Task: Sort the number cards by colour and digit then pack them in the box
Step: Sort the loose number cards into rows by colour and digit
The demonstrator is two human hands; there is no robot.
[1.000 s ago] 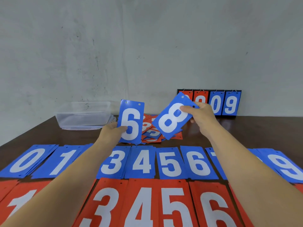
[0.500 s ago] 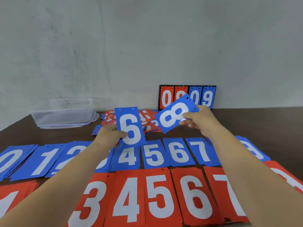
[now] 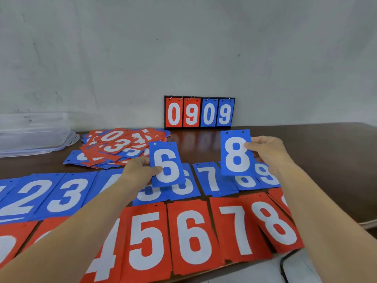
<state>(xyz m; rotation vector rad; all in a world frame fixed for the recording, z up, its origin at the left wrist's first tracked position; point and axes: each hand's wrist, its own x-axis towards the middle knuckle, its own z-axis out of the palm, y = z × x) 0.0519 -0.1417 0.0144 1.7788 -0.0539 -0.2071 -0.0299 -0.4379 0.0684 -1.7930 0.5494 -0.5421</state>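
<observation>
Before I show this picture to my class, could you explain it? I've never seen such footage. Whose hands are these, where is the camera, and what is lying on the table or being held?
There is no machine here: a person works with two bare hands, and the picture comes from a camera worn on their head, looking forward and down. The left hand pinches a blue 6 card and the right hand a blue 8 card, both lifted above the dark table. On it lie a row of blue number cards and, nearer the camera, a row of red number cards, in digit order. Farther back sit an unsorted pile of cards, a clear plastic box at the left, and a flip scoreboard showing 0909.
</observation>
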